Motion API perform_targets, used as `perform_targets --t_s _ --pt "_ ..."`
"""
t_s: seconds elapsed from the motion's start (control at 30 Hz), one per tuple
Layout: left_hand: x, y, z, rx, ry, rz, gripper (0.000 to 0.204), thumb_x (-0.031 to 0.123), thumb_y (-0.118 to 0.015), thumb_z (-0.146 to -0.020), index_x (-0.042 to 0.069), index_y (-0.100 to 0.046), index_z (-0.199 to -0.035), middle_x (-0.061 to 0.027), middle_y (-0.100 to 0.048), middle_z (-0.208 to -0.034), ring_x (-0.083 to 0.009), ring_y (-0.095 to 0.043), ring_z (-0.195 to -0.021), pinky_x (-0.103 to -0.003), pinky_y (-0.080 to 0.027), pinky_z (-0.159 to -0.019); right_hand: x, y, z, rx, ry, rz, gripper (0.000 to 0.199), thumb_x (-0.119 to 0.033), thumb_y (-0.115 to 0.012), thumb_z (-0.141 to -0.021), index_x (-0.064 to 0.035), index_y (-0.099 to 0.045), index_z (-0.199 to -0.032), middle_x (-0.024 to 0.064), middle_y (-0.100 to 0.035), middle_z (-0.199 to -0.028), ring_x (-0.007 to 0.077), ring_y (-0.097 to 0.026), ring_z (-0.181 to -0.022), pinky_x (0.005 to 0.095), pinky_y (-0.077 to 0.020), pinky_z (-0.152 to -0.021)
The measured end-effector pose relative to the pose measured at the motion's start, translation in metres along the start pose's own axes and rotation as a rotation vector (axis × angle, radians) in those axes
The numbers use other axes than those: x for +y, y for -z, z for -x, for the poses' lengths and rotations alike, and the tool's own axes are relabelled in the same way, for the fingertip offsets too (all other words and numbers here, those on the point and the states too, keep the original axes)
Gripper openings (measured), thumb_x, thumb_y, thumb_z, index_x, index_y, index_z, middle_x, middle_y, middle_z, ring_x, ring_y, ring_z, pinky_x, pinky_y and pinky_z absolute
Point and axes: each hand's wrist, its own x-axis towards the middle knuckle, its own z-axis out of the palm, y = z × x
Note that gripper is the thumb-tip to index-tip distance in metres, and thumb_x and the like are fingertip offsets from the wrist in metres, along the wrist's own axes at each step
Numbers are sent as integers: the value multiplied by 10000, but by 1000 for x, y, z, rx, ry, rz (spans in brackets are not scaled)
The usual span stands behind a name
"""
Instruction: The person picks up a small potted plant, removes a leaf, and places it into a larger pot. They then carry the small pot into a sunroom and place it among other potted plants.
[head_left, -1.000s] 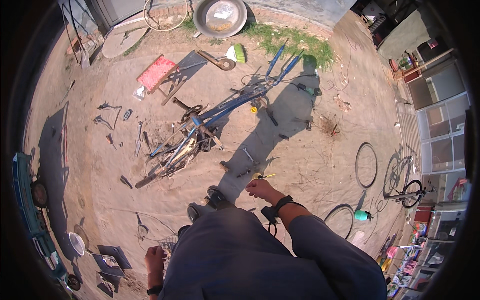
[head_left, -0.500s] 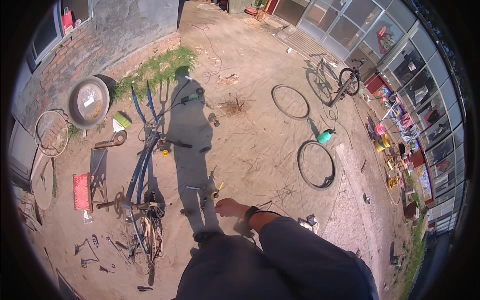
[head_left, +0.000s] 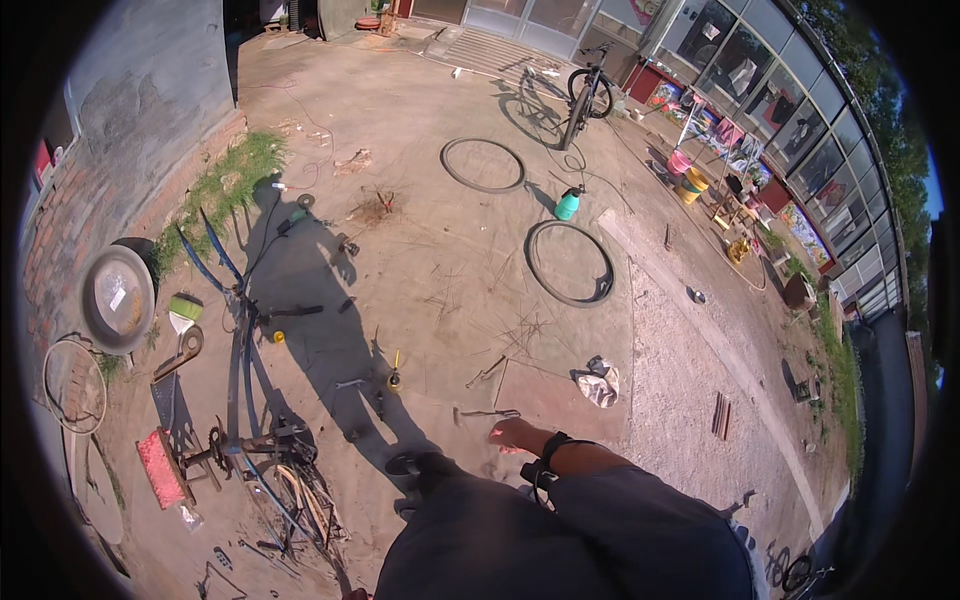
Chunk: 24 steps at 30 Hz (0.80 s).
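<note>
My right hand (head_left: 515, 435) hangs over the ground at the lower middle, a dark band on its wrist. Its fingers are too small and unclear to tell whether they are open or closed, or hold anything. Closest to it lie a dark long-handled tool (head_left: 487, 412) and a thin bar (head_left: 487, 371). My left hand is not clearly in view. Left of my legs stands a blue bicycle frame (head_left: 248, 365), its fork legs pointing away from me. Between frame and hand are a wrench (head_left: 351, 384) and a small can with a yellow spout (head_left: 395, 379).
A crumpled pale cloth (head_left: 598, 384) lies right of my hand. Two tyres (head_left: 528, 262) and a green spray bottle (head_left: 567, 205) are farther off, before a bicycle (head_left: 588, 95). At left are a metal basin (head_left: 93, 300), a brush (head_left: 184, 312) and a red-topped stool (head_left: 160, 468).
My view has swung right, so the frame, tyres and basin sit farther left in the picture. My right hand is now beside the long-handled tool, away from the yellow-spouted can.
</note>
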Motion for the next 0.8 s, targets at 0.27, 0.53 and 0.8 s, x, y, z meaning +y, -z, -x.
perform_targets --t_s 0.27,0.53,0.8 --pt "-4 7 -9 -57 -62 -90 366 349 -470 -941 50 -676 -993 -158 -691 -912 -295 -652 -868 -408 -513 -766 23 -22 4 24 55 -195 309 -377 -691 -879 -87 -701 -988 65 -692 -730 154 -642 -573 303 -538 -566" --pt "9 8 -23 -104 -101 -196 405 379 -432 -944 71 -683 -1019 -164 -689 -952 -317 -643 -915 -425 -501 -805 28 13 -10 40 148 -37 378 -443 -601 -882 -80 -708 -883 63 -696 -688 162 -676 -604 318 -539 -568" --pt "24 7 -43 -134 -171 -264 446 410 -394 -947 91 -690 -1046 -171 -687 -992 -339 -635 -963 -443 -488 -843 26 59 -10 115 149 -83 358 -420 -606 -908 -89 -714 -989 74 -715 -739 158 -675 -604 316 -550 -567"
